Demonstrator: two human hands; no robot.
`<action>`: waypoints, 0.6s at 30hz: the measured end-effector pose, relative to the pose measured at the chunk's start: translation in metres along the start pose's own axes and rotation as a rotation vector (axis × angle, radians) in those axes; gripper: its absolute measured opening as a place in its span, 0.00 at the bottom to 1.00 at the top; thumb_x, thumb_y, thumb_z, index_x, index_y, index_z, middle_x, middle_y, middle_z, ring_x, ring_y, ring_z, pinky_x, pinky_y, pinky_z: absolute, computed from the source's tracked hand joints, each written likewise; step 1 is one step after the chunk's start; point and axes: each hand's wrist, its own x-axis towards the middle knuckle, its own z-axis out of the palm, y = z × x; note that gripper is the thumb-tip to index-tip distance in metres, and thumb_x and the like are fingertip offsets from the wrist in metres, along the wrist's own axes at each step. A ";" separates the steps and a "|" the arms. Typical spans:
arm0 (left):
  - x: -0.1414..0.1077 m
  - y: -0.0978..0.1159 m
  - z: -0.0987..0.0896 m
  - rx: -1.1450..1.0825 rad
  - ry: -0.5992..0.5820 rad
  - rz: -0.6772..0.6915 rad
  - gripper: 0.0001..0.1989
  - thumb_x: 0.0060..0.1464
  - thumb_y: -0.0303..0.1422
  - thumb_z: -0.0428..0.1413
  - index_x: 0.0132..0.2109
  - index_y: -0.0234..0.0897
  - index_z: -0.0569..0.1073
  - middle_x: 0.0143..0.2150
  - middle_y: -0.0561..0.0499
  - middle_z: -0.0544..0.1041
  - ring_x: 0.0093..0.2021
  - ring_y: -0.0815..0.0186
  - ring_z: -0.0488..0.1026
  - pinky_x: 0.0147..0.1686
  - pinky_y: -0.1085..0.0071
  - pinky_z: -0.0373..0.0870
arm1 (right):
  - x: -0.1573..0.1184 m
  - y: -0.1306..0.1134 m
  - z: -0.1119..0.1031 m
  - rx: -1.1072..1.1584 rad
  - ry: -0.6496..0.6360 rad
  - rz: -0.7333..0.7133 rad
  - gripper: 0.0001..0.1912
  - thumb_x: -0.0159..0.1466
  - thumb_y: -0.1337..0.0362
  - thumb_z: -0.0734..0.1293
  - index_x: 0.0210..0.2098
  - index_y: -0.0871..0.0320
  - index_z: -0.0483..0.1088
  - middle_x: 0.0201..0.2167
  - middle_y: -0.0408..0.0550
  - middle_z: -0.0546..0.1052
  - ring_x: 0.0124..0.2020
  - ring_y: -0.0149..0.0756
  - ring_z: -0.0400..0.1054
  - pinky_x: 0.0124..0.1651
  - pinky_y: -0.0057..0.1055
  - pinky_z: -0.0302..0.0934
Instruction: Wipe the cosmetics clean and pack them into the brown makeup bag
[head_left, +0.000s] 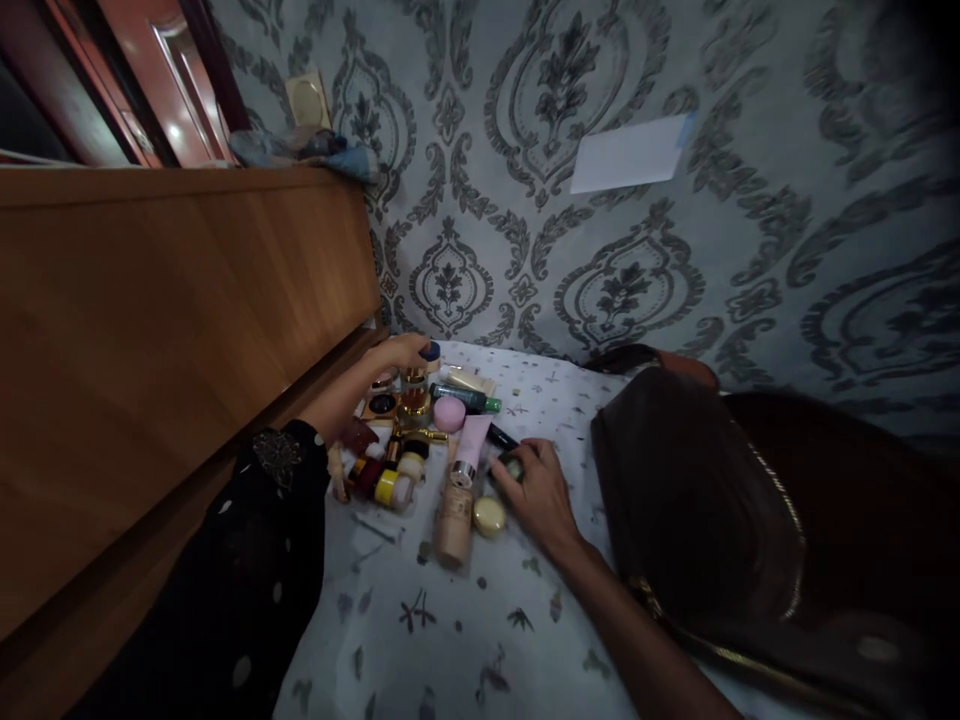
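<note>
Clock centred on the pink squeeze tube (pixel 474 440), twelve toward the papered wall.

- Left hand (pixel 405 350): at eleven, reaching over an amber glass bottle (pixel 414 388). Fingertips at a dark-blue cap (pixel 431 351); cannot tell whether they grip it or only touch it. The forearm comes in along the wooden panel (pixel 187 280) side, probably so as to reach the back of the group from its edge.
- Right hand (pixel 541 495): at four, fingers curled, thumb and fingertips around a small, dark greenish round item (pixel 512 468). Looks like a light fingertip grasp, suited to something this small; blur hides how firm. Palm side faces down.
- At the tube: its capped end meets the beige foundation-type bottle (pixel 454 525) at six, which lies along nearly the same line. Pale-yellow round jar (pixel 489 516) just beside that bottle, at five.
- Pink round container (pixel 450 413) at eleven, near; green-capped dark tube (pixel 461 398) just short of twelve, lying flat. Slim black tube (pixel 501 436) between two and three.
- Yellow-banded jar (pixel 388 488) at eight, in a tight cluster. Close spacing likely keeps everything within reach on the patterned cloth (pixel 480 650).
- Brown bag (pixel 675 480) at three, apart from the cosmetics.
</note>
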 end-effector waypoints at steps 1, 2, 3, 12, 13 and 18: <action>-0.009 -0.001 -0.003 -0.001 0.002 0.005 0.13 0.54 0.31 0.60 0.45 0.29 0.74 0.41 0.48 0.79 0.40 0.65 0.69 0.43 0.70 0.67 | 0.000 0.001 0.001 -0.011 0.015 0.019 0.23 0.65 0.44 0.61 0.34 0.58 0.72 0.41 0.57 0.69 0.44 0.49 0.68 0.49 0.45 0.66; -0.020 -0.002 -0.005 -0.009 -0.016 0.014 0.13 0.54 0.31 0.59 0.46 0.31 0.74 0.43 0.47 0.79 0.40 0.64 0.70 0.44 0.68 0.66 | 0.000 0.002 0.002 -0.016 0.017 0.028 0.24 0.65 0.43 0.60 0.34 0.59 0.72 0.40 0.57 0.69 0.43 0.49 0.67 0.49 0.45 0.66; -0.032 -0.003 -0.007 -0.024 -0.042 0.037 0.12 0.54 0.32 0.59 0.46 0.33 0.74 0.43 0.47 0.78 0.41 0.63 0.70 0.45 0.67 0.66 | -0.001 0.003 0.002 -0.016 0.007 0.026 0.25 0.65 0.43 0.60 0.35 0.59 0.72 0.40 0.57 0.69 0.44 0.49 0.67 0.49 0.45 0.66; -0.188 -0.002 0.018 -0.135 -0.169 0.246 0.18 0.63 0.43 0.50 0.53 0.38 0.72 0.50 0.43 0.74 0.52 0.55 0.69 0.53 0.60 0.65 | -0.004 -0.002 0.004 -0.003 -0.091 -0.157 0.27 0.68 0.44 0.56 0.48 0.58 0.74 0.52 0.61 0.68 0.55 0.54 0.62 0.56 0.50 0.60; -0.206 0.001 0.024 -0.132 -0.162 0.227 0.18 0.63 0.44 0.51 0.53 0.39 0.71 0.50 0.44 0.74 0.52 0.55 0.69 0.54 0.59 0.65 | -0.005 -0.003 0.003 -0.013 -0.091 -0.180 0.26 0.68 0.45 0.57 0.48 0.57 0.73 0.53 0.60 0.68 0.56 0.54 0.62 0.56 0.51 0.60; -0.268 0.021 0.047 -0.192 0.023 0.156 0.22 0.61 0.38 0.56 0.60 0.42 0.65 0.56 0.42 0.69 0.56 0.55 0.67 0.55 0.58 0.67 | -0.004 -0.009 -0.003 -0.011 -0.078 -0.294 0.22 0.68 0.48 0.59 0.50 0.55 0.73 0.53 0.57 0.71 0.55 0.52 0.62 0.56 0.50 0.58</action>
